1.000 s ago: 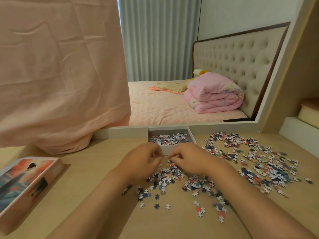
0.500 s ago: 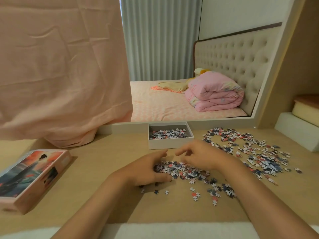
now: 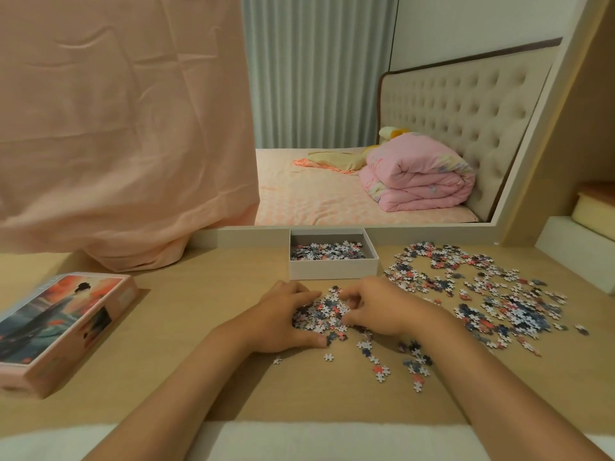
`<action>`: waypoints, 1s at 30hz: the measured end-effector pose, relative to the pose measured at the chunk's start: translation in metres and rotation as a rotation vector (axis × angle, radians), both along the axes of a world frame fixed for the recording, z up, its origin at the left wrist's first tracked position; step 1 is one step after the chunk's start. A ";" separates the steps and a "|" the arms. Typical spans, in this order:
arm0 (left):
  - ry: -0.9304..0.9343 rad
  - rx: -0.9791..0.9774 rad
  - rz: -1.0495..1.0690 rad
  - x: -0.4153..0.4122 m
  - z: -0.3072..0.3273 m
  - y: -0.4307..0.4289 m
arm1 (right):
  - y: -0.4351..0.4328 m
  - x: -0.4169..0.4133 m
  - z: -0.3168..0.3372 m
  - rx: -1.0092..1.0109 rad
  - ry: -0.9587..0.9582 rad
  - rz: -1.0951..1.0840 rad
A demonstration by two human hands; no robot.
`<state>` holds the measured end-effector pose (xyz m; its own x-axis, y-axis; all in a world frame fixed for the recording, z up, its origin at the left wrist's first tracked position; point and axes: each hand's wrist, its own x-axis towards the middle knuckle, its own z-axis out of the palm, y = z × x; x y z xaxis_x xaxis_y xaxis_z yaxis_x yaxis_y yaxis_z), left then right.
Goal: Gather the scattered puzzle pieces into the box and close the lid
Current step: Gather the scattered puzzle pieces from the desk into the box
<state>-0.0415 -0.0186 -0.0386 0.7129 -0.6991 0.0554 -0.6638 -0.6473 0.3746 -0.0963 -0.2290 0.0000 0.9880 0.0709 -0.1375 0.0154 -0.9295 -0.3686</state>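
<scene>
Just short of the box (image 3: 332, 269), both hands are closing on a heap (image 3: 324, 311) of puzzle pieces. A second ago they were up at the box's front wall; half a second ago they were dropping back to the table (image 3: 199, 311), set apart. Now the left hand (image 3: 283, 319) is curling its fingers, pressed together, round the heap's 9 o'clock side, thumb lying along the near edge. The right hand (image 3: 376, 307) is hooking bent fingertips into the 3 o'clock side. Pieces that were lying loose are now bunching tight between the palms, so another load is probably getting ready to lift.

The box is sitting open at 12 o'clock from the heap, partly filled. Stragglers (image 3: 399, 361) are trailing off at 5 o'clock, outside the cupped hands. A far bigger spread (image 3: 482, 291) is waiting at 2 to 3 o'clock, so plenty is left. The lid (image 3: 66, 327) is lying picture-up at 9 o'clock, well apart. Nothing is blocking the way to the box.
</scene>
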 end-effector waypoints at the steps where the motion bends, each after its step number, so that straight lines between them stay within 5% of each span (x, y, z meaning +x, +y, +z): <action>1: 0.036 -0.013 0.012 0.001 0.002 0.001 | -0.002 0.000 0.002 0.024 0.014 -0.019; 6: -0.004 0.177 0.062 0.006 0.008 0.003 | 0.001 -0.002 0.003 -0.120 0.142 -0.010; 13: 0.031 0.101 0.030 0.012 0.007 -0.007 | 0.025 0.008 -0.002 -0.158 0.051 0.059; 24: -0.001 -0.147 0.095 0.010 0.014 -0.009 | 0.030 0.016 -0.012 0.222 -0.078 -0.113; 30: 0.198 -0.356 0.159 0.015 0.015 -0.006 | 0.024 0.017 -0.015 0.716 0.009 -0.252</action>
